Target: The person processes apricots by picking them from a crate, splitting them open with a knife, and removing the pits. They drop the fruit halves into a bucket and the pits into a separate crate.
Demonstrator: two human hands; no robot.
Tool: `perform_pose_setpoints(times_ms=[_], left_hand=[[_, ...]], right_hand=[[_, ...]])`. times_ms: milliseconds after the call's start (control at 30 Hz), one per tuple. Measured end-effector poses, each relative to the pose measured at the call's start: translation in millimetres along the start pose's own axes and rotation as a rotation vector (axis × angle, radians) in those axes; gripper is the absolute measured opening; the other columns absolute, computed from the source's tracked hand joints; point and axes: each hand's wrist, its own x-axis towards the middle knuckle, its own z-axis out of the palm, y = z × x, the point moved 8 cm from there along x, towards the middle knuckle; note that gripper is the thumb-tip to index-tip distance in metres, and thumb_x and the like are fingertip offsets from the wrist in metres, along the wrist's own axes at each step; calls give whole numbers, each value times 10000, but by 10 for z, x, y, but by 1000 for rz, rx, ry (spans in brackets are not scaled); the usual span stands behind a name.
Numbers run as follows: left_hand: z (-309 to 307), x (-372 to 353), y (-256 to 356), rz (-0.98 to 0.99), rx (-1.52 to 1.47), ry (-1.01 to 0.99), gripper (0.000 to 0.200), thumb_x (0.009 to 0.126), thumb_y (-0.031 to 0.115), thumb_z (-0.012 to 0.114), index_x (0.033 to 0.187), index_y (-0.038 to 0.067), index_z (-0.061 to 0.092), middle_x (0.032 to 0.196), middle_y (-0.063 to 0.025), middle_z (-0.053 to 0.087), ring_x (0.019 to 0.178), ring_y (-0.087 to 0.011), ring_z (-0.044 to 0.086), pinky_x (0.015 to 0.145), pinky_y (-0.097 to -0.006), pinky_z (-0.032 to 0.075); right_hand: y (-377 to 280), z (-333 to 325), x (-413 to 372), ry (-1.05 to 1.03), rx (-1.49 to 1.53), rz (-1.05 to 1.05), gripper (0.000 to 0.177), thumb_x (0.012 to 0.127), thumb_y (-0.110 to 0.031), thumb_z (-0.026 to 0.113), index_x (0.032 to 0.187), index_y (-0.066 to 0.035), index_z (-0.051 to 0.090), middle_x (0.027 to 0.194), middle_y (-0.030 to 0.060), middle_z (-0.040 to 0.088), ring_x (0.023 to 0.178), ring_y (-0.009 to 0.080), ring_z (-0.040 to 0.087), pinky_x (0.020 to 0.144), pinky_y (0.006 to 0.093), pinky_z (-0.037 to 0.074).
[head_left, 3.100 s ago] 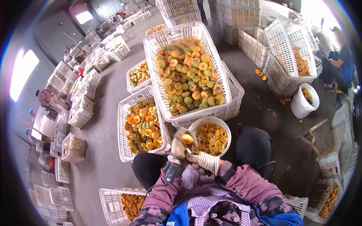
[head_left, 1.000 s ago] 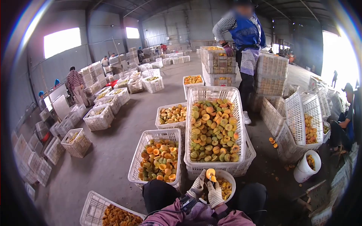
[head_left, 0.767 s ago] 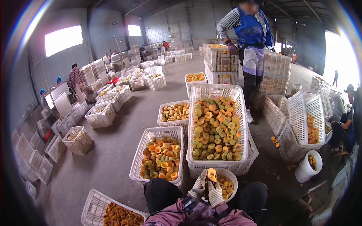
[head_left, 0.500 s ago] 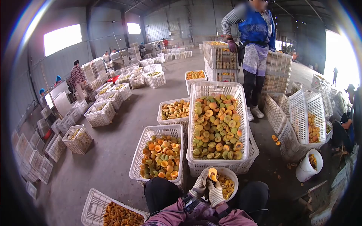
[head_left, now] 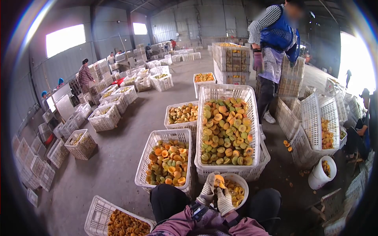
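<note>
Both my hands wear striped knit gloves and meet above my lap, closed around one orange-yellow peach piece (head_left: 219, 181). My left hand (head_left: 207, 191) grips it from the left. From below and the right, my right hand (head_left: 224, 200) has its fingers at the same piece; whether a small tool is in them is hidden. Just right of the hands, a white bucket (head_left: 245, 189) holds yellow fruit pieces. In front stands a tilted white crate (head_left: 252, 157) full of green-orange peaches, many of them halved, resting on another crate (head_left: 265, 159).
A crate (head_left: 138, 177) of peach halves stands at front left, and a crate (head_left: 93, 214) of brown-orange pieces at lower left. A person in a blue vest (head_left: 273, 37) stands beyond, by stacked crates (head_left: 232, 65). Another bucket (head_left: 315, 181) is at right.
The person in the blue vest has stepped right and turned, leaning forward. My hands have shifted slightly up and left, and the peach piece between them has turned.
</note>
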Motion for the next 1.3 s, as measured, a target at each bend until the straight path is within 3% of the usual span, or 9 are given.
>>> perform_pose_setpoints(times_ms=[133,200,267,433,533,600,900,1133,1300], left_hand=[[208,-75,155,-71,-128,-146,484,954,493,359,1078,56,527,974,-67,591,850,-190,582,810,-305,466],[217,-57,187,-17,-264,-40,433,950,459,401,1100,67,508,1008,-80,586,858,-206,583,806,-328,475],[230,-59,210,22,-279,1,373,950,407,439,1116,78,494,1031,-94,582,859,-222,586,790,-342,488],[95,-71,125,-56,-263,34,369,946,396,449,1131,78,484,1021,-95,580,872,-213,588,782,-341,500],[113,-98,155,60,7,-58,386,943,388,466,1149,62,474,1013,-91,576,888,-190,581,812,-323,486],[405,-281,520,488,430,-89,412,932,379,498,1162,38,466,1008,-87,577,904,-162,573,837,-301,469],[81,-163,316,264,188,9,332,945,263,485,1163,14,461,1004,-96,580,920,-156,570,877,-287,453],[244,-267,461,419,414,89,339,970,328,437,1064,16,529,903,-75,601,885,-138,581,804,-272,485],[152,-199,316,75,177,171,367,962,374,442,958,26,560,860,-64,598,777,-132,580,727,-266,491]], right_hand=[[-135,-46,-45,-29,-622,-486,318,906,-230,517,1114,10,520,980,251,581,874,384,583,709,408,475],[43,-50,3,-76,-1022,-460,359,923,-232,505,1191,5,491,976,168,616,902,241,588,751,338,463],[79,-109,25,-30,-548,16,373,928,-241,496,1205,8,474,996,169,616,916,236,592,759,337,464],[89,-117,32,-31,-484,-68,374,933,-245,500,1180,35,476,1017,159,606,896,206,573,767,316,460],[9,-155,49,48,-649,-166,456,906,-372,473,1141,19,471,882,293,605,868,447,587,704,456,468],[-35,-141,30,53,-735,-182,474,902,-394,466,1130,21,470,856,297,603,839,451,587,689,479,467],[-319,-46,-76,11,-1098,-125,312,915,-295,491,1038,-9,488,803,245,604,758,444,580,616,461,459],[-283,-63,-38,-34,-1095,-97,354,921,-309,475,1084,5,480,849,264,604,793,440,584,644,460,466],[138,-114,48,-73,-838,-79,401,923,-299,473,1160,24,464,904,266,604,843,434,583,686,435,474]])
